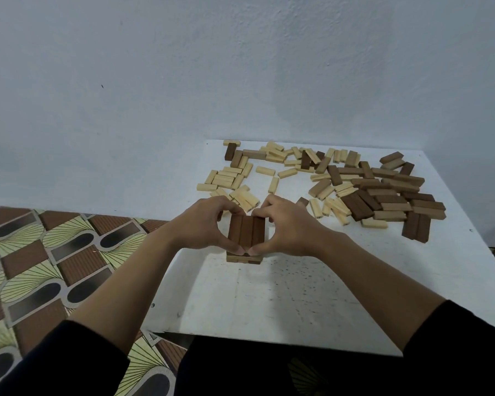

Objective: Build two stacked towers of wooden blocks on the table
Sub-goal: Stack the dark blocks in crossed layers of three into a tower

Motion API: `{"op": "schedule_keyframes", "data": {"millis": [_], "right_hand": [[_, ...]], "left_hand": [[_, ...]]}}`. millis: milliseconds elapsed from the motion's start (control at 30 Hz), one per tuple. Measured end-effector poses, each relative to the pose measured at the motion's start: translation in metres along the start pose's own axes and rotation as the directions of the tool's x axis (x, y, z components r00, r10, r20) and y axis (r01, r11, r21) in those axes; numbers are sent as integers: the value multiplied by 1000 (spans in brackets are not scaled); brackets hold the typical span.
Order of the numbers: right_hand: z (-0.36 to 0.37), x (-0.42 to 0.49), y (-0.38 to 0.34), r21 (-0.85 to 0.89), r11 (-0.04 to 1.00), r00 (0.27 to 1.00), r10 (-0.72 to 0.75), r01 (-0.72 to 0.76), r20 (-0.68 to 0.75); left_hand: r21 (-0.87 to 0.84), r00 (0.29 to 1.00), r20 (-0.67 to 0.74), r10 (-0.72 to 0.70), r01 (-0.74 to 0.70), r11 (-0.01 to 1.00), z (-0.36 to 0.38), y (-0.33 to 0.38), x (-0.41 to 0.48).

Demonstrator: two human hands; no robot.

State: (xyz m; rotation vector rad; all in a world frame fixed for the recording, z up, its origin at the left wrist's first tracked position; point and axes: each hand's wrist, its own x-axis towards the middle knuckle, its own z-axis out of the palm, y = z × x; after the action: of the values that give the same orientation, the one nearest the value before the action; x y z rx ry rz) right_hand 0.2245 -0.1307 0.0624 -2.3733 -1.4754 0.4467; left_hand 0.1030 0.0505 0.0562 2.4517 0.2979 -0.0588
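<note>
Progress is early, I judge. Left hand [203, 224], at nine o'clock of the tower [245, 231], curls thumb and fingers round its top layer. That tower stands low near the left edge of the table [269, 295]: three dark brown blocks side by side over paler ones, layer count unclear. Right hand [289, 227], at three o'clock, grips it likewise. Loose blocks [340, 184], pale and dark, lie scattered toward one o'clock; no second tower shows, so most building remains.
</note>
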Motion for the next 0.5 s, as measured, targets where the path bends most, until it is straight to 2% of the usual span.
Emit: {"op": "schedule_keyframes", "data": {"millis": [500], "right_hand": [[0,-3,0,-5,1000,1000,0,-1,-13]], "left_hand": [[-8,1000,4,-3,3,1000,2,-5,0]]}}
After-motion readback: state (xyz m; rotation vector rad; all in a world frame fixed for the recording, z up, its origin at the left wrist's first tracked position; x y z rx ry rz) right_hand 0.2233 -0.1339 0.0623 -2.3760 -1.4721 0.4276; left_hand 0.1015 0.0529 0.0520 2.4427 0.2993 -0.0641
